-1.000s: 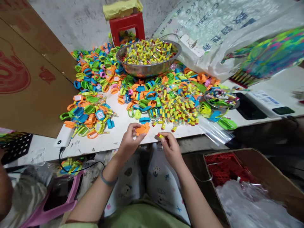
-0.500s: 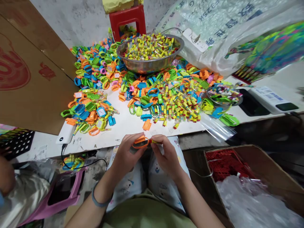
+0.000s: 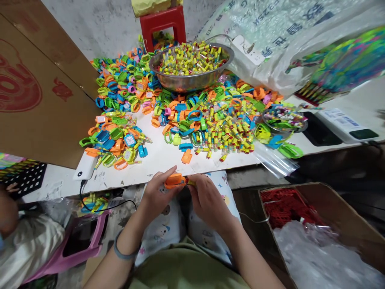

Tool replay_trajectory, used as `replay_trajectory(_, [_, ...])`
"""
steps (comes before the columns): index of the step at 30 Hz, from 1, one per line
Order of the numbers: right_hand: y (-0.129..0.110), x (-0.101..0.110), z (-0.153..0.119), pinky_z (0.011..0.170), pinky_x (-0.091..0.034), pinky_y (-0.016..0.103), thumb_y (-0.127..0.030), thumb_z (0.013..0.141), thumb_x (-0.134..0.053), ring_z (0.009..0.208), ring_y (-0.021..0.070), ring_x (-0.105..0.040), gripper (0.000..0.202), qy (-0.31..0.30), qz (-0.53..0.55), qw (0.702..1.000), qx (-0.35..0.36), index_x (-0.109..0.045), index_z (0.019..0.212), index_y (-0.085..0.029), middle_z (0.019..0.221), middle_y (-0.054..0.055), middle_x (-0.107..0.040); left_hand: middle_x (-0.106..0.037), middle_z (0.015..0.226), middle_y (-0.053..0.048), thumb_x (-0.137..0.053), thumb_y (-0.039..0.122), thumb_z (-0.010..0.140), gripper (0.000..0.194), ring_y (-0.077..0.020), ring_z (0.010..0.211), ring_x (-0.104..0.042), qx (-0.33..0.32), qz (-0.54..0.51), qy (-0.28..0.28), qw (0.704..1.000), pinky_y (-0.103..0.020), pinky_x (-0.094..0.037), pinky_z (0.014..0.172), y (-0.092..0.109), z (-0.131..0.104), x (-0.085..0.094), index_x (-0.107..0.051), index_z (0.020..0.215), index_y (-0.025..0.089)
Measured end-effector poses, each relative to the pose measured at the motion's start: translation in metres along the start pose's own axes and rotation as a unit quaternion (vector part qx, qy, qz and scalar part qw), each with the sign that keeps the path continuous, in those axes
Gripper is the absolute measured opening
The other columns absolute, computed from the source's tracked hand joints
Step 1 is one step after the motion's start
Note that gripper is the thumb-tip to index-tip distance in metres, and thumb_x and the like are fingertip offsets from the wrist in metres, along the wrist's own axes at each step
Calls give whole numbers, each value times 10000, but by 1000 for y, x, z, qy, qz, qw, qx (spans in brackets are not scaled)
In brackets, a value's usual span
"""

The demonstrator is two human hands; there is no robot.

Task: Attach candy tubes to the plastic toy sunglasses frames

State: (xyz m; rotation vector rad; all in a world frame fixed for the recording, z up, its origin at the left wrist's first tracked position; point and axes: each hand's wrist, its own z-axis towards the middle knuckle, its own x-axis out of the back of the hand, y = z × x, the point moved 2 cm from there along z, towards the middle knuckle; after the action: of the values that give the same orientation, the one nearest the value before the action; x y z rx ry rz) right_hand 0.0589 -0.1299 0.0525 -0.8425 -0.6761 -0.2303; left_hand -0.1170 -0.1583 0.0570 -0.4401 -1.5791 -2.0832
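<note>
Above my lap, just off the table's front edge, my left hand [image 3: 158,197] grips an orange toy watch [image 3: 174,181] between thumb and fingers. My right hand [image 3: 207,200] pinches a small yellow tube with a red end [image 3: 189,182], which touches or meets the right end of the watch. Fingers cover most of the tube. Straight ahead lies a heap of similar yellow tubes [image 3: 230,132], beside mixed toy watches in orange, blue and green [image 3: 180,116]. A smaller pile of watches with some tubes among them [image 3: 117,140] lies to the left.
A steel basin [image 3: 186,82] full of yellow tubes stands at the back. A cardboard box [image 3: 45,88] blocks the left; a power bank [image 3: 84,166] sits by it. At right are a small bowl [image 3: 284,127], a phone [image 3: 320,130] and an open carton [image 3: 333,188]. Another person's arm [image 3: 7,212] shows at left.
The orange watch has turned in my left hand, so its strap loop no longer faces me openly. My right fingers have closed further over the tube. Both hands have shifted slightly.
</note>
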Motion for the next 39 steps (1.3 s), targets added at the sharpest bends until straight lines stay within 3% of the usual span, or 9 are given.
replay_trajectory(5, [-1,2,0,723,-477,351,-118,977,-412,823,228,-583,118,8,-6,1000,-19,-470,1013,-215,893,62,-613,-707,1145,-106,-732,344,815,520,-217,1011,-681,52,-25,-7,998,-325,-549,884,-3,0,1,-617,1306,216])
replay_trajectory(11, [-1,1,0,770,-474,356,-170,960,-464,883,247,-586,119,3,-41,999,-12,-478,1076,-191,944,85,-622,-732,1073,-90,-753,341,786,494,-210,955,-686,43,-32,0,999,-331,-550,868,2,3,0,-657,1255,222])
replay_trajectory(18, [2,-3,-8,546,-317,304,-216,944,-496,603,183,-568,75,-33,-72,997,17,-511,870,-206,700,15,-618,-743,1120,-92,-740,469,766,587,-250,1029,-688,226,-119,-85,963,-368,-540,943,-3,2,-1,-652,1265,173])
replay_trajectory(21, [0,-9,-9,540,-280,299,-219,939,-485,557,167,-540,141,-51,-59,997,4,-509,800,-211,634,0,-600,-756,1083,-86,-752,487,739,598,-259,995,-696,254,-127,-119,952,-372,-555,908,-7,4,1,-670,1238,169])
replay_trajectory(24, [10,-9,-4,628,-351,297,-295,947,-521,693,193,-592,131,-70,-63,995,-28,-559,867,-199,763,39,-662,-742,1126,-77,-746,495,734,554,-267,1041,-679,243,-71,-117,960,-377,-539,930,-10,8,7,-694,1197,194])
replay_trajectory(29, [63,19,1,876,-389,426,-310,964,-453,1124,314,-531,374,19,-230,956,-181,-512,1311,-184,1264,149,-603,-690,1209,-89,-656,535,801,484,-288,1128,-620,171,121,43,977,-415,-480,979,-24,30,49,-687,1166,218])
replay_trajectory(32, [92,29,-4,870,-378,436,-280,967,-422,1141,317,-510,391,36,-287,923,-252,-522,1338,-209,1324,130,-575,-677,1187,-111,-599,475,853,449,-305,1137,-585,123,241,154,950,-452,-445,997,-43,54,85,-651,1201,196])
replay_trajectory(35, [102,24,-8,846,-356,408,-237,960,-431,1102,288,-519,347,29,-283,921,-266,-576,1275,-221,1291,96,-613,-607,1285,-168,-582,418,871,514,-334,1245,-505,96,316,227,916,-490,-346,1084,-62,80,112,-568,1308,147])
replay_trajectory(39, [96,13,-8,778,-318,373,-172,926,-469,982,264,-530,292,48,-255,938,-230,-627,1167,-214,1151,85,-668,-504,1397,-198,-603,396,868,571,-343,1331,-414,67,320,250,912,-507,-262,1130,-66,97,104,-505,1366,135])
